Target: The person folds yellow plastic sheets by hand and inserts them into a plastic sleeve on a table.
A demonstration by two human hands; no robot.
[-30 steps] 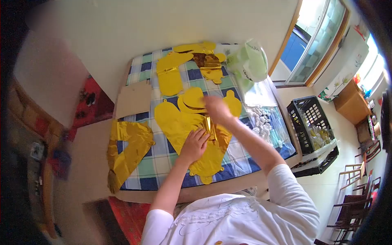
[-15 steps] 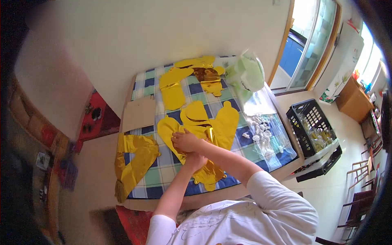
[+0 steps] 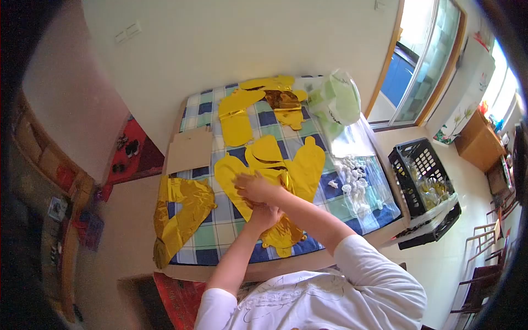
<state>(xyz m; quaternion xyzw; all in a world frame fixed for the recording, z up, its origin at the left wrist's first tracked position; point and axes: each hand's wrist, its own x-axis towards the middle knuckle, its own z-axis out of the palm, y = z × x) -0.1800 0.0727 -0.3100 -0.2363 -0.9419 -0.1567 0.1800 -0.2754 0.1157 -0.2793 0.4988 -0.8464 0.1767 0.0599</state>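
A gold foil balloon (image 3: 309,165), flat and creased, lies on the checkered tablecloth in front of me. My right hand (image 3: 257,188) reaches across from the right and rests over its middle, fingers stretched out and slightly blurred. Below it, my left hand (image 3: 265,216) is at the lower part of the foil. Its fingers are mostly hidden behind the right hand and wrist, so their grip does not show. To the left lies another flat gold foil balloon (image 3: 190,220). More gold foil pieces (image 3: 236,124) are spread near the far side.
A beige cardboard piece (image 3: 188,149) lies at the table's left. On the checkered tablecloth (image 3: 223,223), a pale green plastic bag (image 3: 336,99) stands at the far right, with small white pieces (image 3: 352,179) on clear plastic nearer. A black crate (image 3: 421,173) stands beyond the table's right edge.
My right hand's fingers have lifted and spread a little over the foil. The left hand stays about where it was. The view has shifted slightly.
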